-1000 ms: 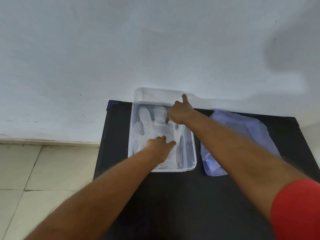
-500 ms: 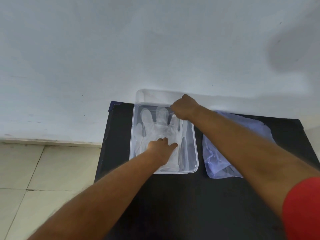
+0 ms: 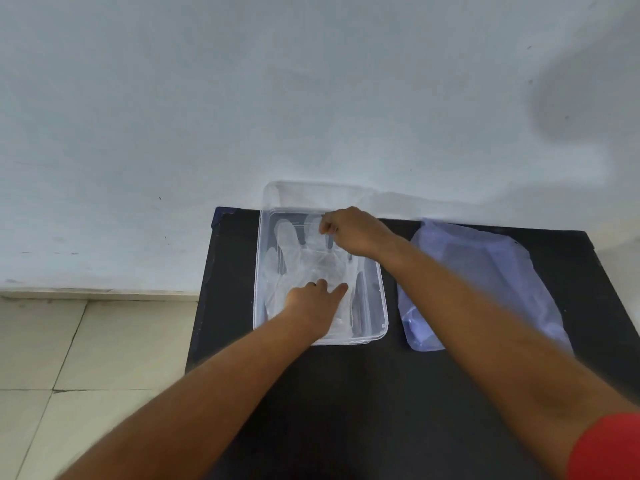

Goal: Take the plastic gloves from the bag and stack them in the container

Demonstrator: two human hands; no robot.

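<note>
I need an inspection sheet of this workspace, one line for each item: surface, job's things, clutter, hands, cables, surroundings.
Surface: black table, standing against the wall.
Job's things: clear container on the table, plastic gloves lying flat inside it; bluish plastic bag on the table, on the container's right.
Clutter: nothing seen.
Hands: left hand pressed on the gloves at the near end of the container; right hand at the far end, its fingertips pinching a glove finger.
Cables: nothing seen.
Surroundings: pale wall behind the table; tiled floor on the left; clear lid leaning behind the container.
</note>
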